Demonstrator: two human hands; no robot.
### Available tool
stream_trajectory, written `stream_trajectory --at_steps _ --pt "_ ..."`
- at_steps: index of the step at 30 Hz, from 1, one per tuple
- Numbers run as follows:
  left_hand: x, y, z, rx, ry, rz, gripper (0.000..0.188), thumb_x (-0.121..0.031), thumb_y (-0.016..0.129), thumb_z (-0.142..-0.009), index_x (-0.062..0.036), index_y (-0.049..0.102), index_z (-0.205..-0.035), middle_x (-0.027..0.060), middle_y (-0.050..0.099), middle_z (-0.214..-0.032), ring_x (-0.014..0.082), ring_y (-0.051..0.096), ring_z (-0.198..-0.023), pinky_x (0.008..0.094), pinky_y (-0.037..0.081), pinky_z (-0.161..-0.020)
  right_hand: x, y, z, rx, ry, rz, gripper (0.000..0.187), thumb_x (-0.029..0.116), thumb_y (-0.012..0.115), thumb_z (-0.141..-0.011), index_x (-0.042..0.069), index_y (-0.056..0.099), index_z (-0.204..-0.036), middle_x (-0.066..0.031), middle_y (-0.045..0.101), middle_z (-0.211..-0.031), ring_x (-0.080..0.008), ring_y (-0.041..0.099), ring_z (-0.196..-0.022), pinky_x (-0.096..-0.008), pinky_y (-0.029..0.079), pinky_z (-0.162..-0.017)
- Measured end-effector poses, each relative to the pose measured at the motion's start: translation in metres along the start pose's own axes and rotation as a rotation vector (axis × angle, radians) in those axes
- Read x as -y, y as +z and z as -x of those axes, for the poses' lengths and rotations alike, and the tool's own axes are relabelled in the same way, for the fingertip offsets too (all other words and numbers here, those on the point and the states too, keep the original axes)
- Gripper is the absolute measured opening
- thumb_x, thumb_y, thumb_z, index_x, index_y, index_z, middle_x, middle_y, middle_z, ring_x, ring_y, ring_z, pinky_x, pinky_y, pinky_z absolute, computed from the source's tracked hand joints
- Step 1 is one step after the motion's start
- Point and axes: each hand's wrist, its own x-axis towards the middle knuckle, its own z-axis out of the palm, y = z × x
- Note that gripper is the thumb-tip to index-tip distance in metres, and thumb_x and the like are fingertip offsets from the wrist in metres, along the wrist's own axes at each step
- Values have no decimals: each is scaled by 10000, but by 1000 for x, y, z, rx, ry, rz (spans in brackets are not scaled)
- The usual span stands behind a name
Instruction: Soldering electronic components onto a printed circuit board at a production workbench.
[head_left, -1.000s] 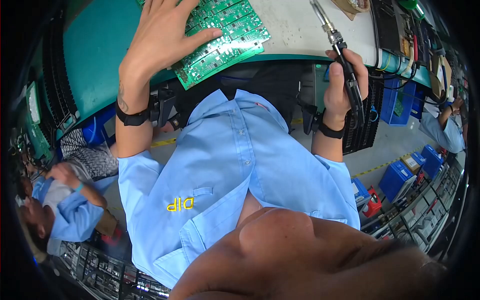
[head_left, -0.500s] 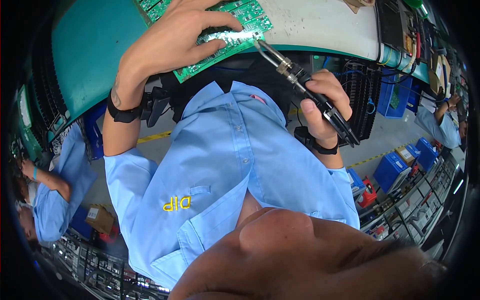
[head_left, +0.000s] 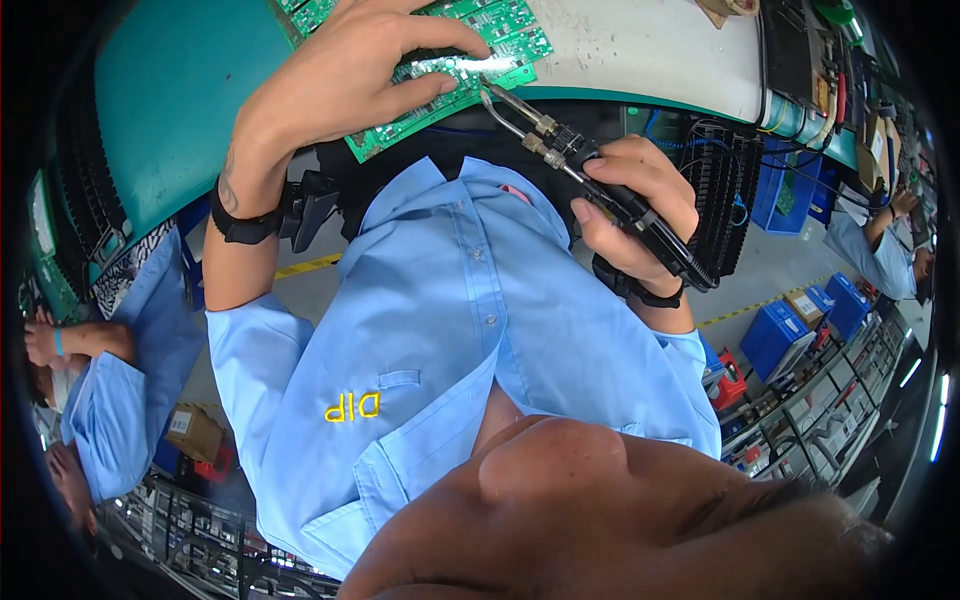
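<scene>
My left hand (head_left: 345, 85) lies over the green circuit board (head_left: 385, 137), its thumb and index finger apart and touching the board's face. Other fingers of that hand run out of view at the top. In my right hand (head_left: 640, 205) is a pair of black soldering tweezers (head_left: 590, 170) with two metal arms. Their tips are at the board near my left index finger and thumb, with a small gap between them. Whether anything sits between the tips is too small to tell. Bright light glares off the board beside my index fingertip.
A teal mat (head_left: 160, 130) covers the bench to the left, and a pale surface (head_left: 640, 45) lies right of the board. Tools and cables crowd the right end. Blue bins (head_left: 785, 190) stand beyond the bench edge. Co-workers in blue sit at both sides.
The soldering tweezers have shifted left along the board, and their arms are spread wider. My right hand moved with them. My left hand stays almost in place.
</scene>
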Motion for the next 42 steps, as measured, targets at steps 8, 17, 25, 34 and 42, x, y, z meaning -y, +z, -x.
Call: stream_trajectory --at_steps 8,17,25,34,42 --pt "1 1 2 4 -33 49 348 -184 763 -833 -157 752 -1179 141 473 -1565 420 319 -1519 684 67 -1243 1 -2 -5 44 3 12 398 32 824 -667 -52 697 -1035 -207 685 -917 -288 659 -789 -363 526 -694" --pt "6 4 3 -2 -31 32 350 -195 756 -823 -160 754 -1171 134 475 -1568 411 312 -1525 678 50 -1248 -1 -7 5 0 18 -20 396 59 837 -711 -42 680 -1061 -205 681 -945 -289 658 -814 -376 532 -741" --pt "12 10 4 -28 18 -86 350 -226 756 -810 -153 759 -1152 124 484 -1572 398 310 -1529 660 47 -1257 -36 -21 29 -229 2 -11 444 117 827 -819 -38 636 -1188 -217 665 -1115 -294 691 -927 -428 578 -869" --pt "10 10 3 -21 -37 -22 337 -241 770 -810 -156 766 -1136 105 484 -1584 373 307 -1536 642 50 -1265 -42 -9 35 -322 -33 -141 440 77 832 -803 -47 661 -1188 -197 681 -1109 -244 711 -915 -327 587 -808" --pt "13 11 5 -53 -10 -16 333 -243 768 -817 -158 764 -1139 108 482 -1585 375 306 -1536 629 57 -1270 -36 -4 30 -377 -36 -208 415 69 834 -793 -44 675 -1160 -191 689 -1082 -248 710 -885 -324 579 -788"
